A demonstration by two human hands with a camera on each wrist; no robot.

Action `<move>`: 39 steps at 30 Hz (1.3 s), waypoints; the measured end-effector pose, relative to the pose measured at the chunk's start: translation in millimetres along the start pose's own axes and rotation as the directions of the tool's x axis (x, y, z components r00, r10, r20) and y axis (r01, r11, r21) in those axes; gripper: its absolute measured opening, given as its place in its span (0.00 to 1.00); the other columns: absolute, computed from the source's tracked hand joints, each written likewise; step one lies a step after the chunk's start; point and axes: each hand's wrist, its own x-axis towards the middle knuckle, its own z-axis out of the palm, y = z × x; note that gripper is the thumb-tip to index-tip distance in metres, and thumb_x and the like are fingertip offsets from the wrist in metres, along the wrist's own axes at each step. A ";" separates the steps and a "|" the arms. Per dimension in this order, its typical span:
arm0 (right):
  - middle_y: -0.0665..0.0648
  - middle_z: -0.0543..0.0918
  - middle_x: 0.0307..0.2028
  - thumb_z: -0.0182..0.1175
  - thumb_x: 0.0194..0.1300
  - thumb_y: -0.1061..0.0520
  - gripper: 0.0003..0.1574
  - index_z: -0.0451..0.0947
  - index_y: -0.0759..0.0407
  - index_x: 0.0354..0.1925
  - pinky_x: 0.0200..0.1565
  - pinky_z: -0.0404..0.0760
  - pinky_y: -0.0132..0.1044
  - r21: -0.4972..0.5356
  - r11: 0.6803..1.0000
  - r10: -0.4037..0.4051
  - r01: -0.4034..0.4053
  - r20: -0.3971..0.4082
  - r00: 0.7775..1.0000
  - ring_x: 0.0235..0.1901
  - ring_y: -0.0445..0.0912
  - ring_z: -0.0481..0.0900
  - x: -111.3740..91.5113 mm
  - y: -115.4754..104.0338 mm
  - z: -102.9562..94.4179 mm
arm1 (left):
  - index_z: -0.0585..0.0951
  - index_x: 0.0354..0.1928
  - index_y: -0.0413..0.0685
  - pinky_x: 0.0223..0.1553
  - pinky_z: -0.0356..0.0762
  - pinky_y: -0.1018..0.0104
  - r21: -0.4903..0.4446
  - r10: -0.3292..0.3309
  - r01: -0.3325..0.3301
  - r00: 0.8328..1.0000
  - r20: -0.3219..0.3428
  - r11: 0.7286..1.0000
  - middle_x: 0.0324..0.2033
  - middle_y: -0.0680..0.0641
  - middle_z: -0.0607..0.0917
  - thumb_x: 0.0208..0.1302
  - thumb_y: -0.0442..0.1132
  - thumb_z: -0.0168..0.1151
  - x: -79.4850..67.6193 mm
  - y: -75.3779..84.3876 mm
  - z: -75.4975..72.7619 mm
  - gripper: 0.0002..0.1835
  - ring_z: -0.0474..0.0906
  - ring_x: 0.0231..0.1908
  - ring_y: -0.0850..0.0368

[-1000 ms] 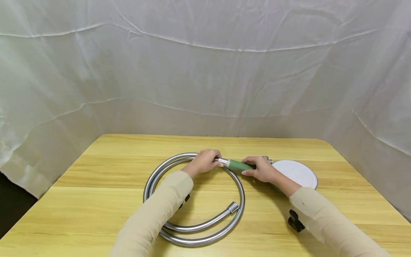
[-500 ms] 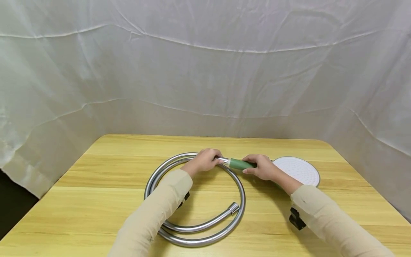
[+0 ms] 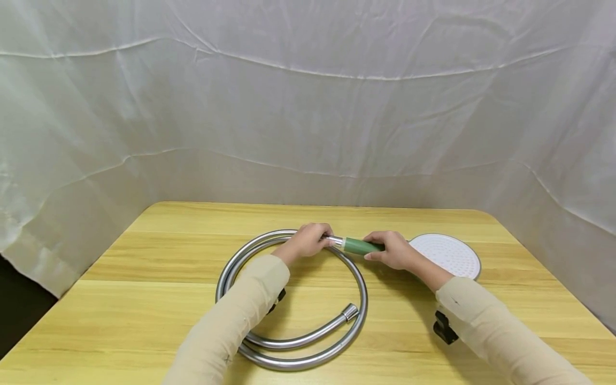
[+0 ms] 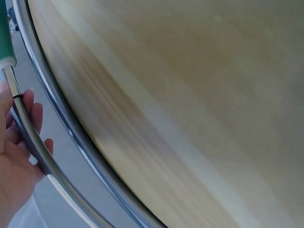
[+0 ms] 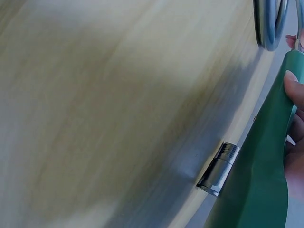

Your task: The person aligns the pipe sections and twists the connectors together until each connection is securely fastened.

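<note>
A hand shower with a green handle (image 3: 358, 246) and a round white spray face (image 3: 446, 255) lies across the right half of the table. My right hand (image 3: 392, 250) grips the handle, fingers and thumb round it. At the handle's end is a chrome connector (image 3: 337, 241) of the metal shower hose (image 3: 362, 289). My left hand (image 3: 309, 239) pinches the hose there; in the left wrist view, its fingers curl round the hose just below the connector (image 4: 10, 80). Whether the threads engage is hidden. The hose's other end (image 3: 350, 312) lies loose inside its coil.
A small chrome fitting with a ribbed part (image 5: 219, 168) lies beside the handle in the right wrist view. The wooden table (image 3: 144, 310) has pale cloth (image 3: 308, 123) hanging behind it and at its sides.
The spray face has turned and shifted slightly up and right. The chrome fitting behind it has gone out of sight in the head view. Both hands stay almost in place.
</note>
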 end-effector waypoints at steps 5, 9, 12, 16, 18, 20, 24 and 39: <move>0.65 0.83 0.44 0.65 0.56 0.60 0.20 0.77 0.67 0.48 0.39 0.75 0.39 -0.003 1.000 0.010 -0.010 0.002 1.000 0.36 0.47 0.78 -0.1 -0.8 -0.5 | 0.78 0.41 0.44 0.42 0.72 0.65 0.015 -0.003 0.003 1.000 -0.021 1.000 0.36 0.49 0.83 0.65 0.43 0.56 -0.8 1.2 0.9 0.09 0.73 0.33 0.60; 0.65 0.83 0.44 0.65 0.56 0.60 0.21 0.77 0.67 0.48 0.38 0.75 0.40 -0.003 1.000 0.010 -0.010 0.000 1.000 0.35 0.47 0.77 0.7 -1.5 -0.1 | 0.78 0.40 0.45 0.44 0.71 0.63 0.011 0.001 -0.001 0.999 -0.033 1.000 0.36 0.49 0.83 0.64 0.42 0.58 -1.4 1.5 1.1 0.08 0.74 0.33 0.60; 0.65 0.83 0.43 0.65 0.56 0.60 0.20 0.77 0.67 0.47 0.38 0.75 0.40 -0.003 1.000 0.008 -0.008 -0.002 1.000 0.35 0.47 0.77 0.9 -1.7 -0.5 | 0.77 0.39 0.46 0.46 0.69 0.62 0.006 0.005 -0.004 0.999 -0.042 1.000 0.35 0.50 0.83 0.63 0.42 0.59 -1.7 1.2 1.3 0.08 0.74 0.34 0.60; 0.64 0.83 0.43 0.65 0.56 0.59 0.20 0.78 0.67 0.47 0.38 0.74 0.39 -0.014 1.000 0.005 -0.006 -0.005 1.000 0.34 0.46 0.77 0.7 -1.5 -1.7 | 0.77 0.39 0.46 0.48 0.67 0.60 -0.025 0.006 -0.007 0.999 -0.054 1.000 0.34 0.49 0.83 0.62 0.42 0.60 -1.8 1.6 1.4 0.08 0.75 0.35 0.57; 0.64 0.83 0.43 0.66 0.56 0.59 0.20 0.78 0.67 0.47 0.37 0.74 0.39 -0.020 1.000 0.004 -0.004 -0.006 1.000 0.34 0.46 0.77 0.5 -1.4 -2.3 | 0.79 0.41 0.45 0.50 0.67 0.58 -0.039 0.012 -0.014 0.998 -0.059 0.999 0.36 0.48 0.84 0.62 0.41 0.60 -1.8 1.8 1.5 0.09 0.77 0.37 0.56; 0.64 0.83 0.42 0.66 0.55 0.59 0.21 0.78 0.67 0.47 0.37 0.74 0.39 -0.023 1.000 0.004 -0.004 -0.006 1.000 0.34 0.46 0.77 0.4 -1.3 -2.6 | 0.80 0.43 0.43 0.50 0.68 0.57 -0.035 0.026 -0.028 0.998 -0.059 0.999 0.38 0.47 0.85 0.62 0.41 0.60 -1.3 1.8 1.7 0.11 0.78 0.39 0.54; 0.64 0.83 0.42 0.66 0.55 0.59 0.20 0.78 0.66 0.47 0.37 0.74 0.38 -0.023 1.000 0.004 -0.004 -0.005 1.000 0.34 0.46 0.77 0.4 -1.6 -3.2 | 0.82 0.44 0.43 0.48 0.70 0.59 -0.020 0.046 -0.047 0.997 -0.055 0.999 0.39 0.47 0.85 0.62 0.41 0.59 -0.2 1.2 1.8 0.12 0.78 0.38 0.55; 0.63 0.84 0.42 0.66 0.55 0.59 0.21 0.78 0.66 0.47 0.37 0.75 0.39 -0.031 1.000 -0.002 0.002 0.003 1.000 0.34 0.46 0.77 3.1 -2.0 -2.9 | 0.81 0.40 0.47 0.38 0.70 0.68 -0.100 0.016 -0.022 0.998 -0.059 0.995 0.33 0.50 0.83 0.56 0.42 0.65 2.9 -6.5 2.0 0.11 0.72 0.31 0.61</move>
